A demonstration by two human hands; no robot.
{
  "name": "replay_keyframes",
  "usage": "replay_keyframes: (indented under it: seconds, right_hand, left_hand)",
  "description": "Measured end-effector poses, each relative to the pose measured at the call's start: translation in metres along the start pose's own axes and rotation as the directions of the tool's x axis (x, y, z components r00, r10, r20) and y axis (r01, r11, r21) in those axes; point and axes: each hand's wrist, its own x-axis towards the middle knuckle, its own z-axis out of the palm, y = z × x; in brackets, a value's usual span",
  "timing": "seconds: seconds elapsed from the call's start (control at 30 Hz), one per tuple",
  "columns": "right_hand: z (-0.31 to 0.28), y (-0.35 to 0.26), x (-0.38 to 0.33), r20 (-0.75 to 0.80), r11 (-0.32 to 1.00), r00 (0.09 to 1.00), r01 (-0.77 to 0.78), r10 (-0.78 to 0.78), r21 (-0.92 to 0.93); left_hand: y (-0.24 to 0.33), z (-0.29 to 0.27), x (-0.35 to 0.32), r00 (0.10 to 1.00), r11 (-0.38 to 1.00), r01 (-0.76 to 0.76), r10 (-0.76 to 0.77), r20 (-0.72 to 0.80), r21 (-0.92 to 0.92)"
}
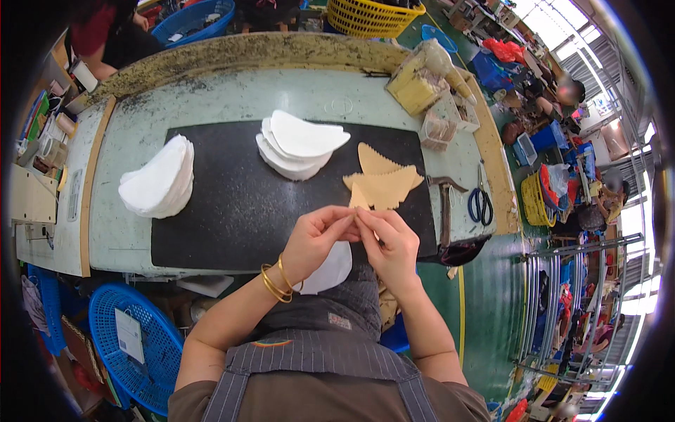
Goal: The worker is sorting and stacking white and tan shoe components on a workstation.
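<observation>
the left hand (318, 238) and right hand (389, 245) meet at the center of the frame, over the lower right of the black mat (228, 218), thumbs and fingertips pinched on a tan piece (359, 196). a white piece (330, 271) shows just below them, past the mat's near edge (whether the fingers grip it too, i cannot tell). just above the hands, tan pieces with toothed edges (385, 179) overlap. one white stack (295, 148) stands at the mat's top middle; another (160, 179) straddles its left edge. between the stacks and the left forearm, a broad stretch of mat lies open. at the right, a hammer (446, 211) and scissors (481, 204) crowd the table's edge.
</observation>
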Motion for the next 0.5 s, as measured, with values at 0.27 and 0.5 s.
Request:
replay_keyframes:
  seconds: [0.27, 0.5]
  right_hand:
    - [-0.002, -0.002, -0.007, -0.082, 0.964, 0.98, 0.162, -0.183, -0.212]
    - [-0.014, 0.063, -0.026, 0.389, -0.16, 0.521, -0.43, 0.759, 0.888]
  left_hand:
    - [-0.011, 0.016, 0.001, 0.939, 0.819, -0.305, 0.343, 0.011, 0.486]
    - [-0.037, 0.031, -0.003, 0.992, 0.995, 0.096, -0.095, 0.083, -0.008]
